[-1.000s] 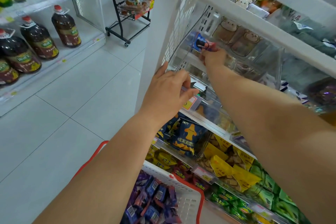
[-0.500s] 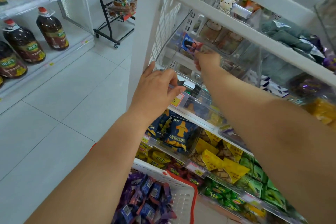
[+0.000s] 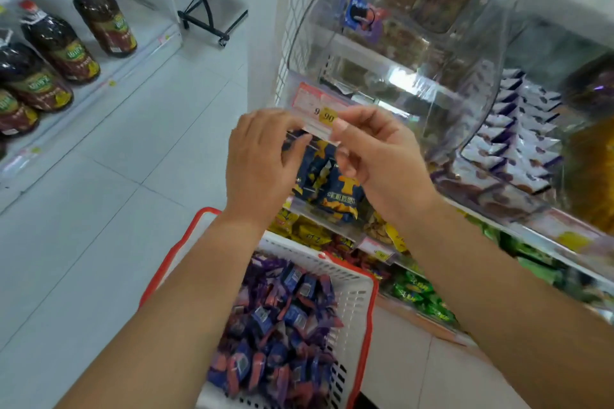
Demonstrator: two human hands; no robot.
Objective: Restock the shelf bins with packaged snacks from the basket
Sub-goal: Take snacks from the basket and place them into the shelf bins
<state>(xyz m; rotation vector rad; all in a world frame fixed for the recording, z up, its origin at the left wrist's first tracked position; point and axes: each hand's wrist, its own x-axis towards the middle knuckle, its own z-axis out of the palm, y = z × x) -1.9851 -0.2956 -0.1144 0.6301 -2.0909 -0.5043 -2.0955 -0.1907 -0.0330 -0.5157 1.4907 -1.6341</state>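
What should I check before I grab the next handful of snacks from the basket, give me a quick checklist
1. Both hands free of snacks: ok. Left hand and right hand pinch only the price tag strip.
2. Price tag strip seated on the clear bin: cannot tell, fingers cover its lower edge.
3. Room in the clear bin: ok, one blue packet shows, with much space around it.
4. Basket stocked: ok, many purple and blue packets.
5. Basket below the hands: ok.
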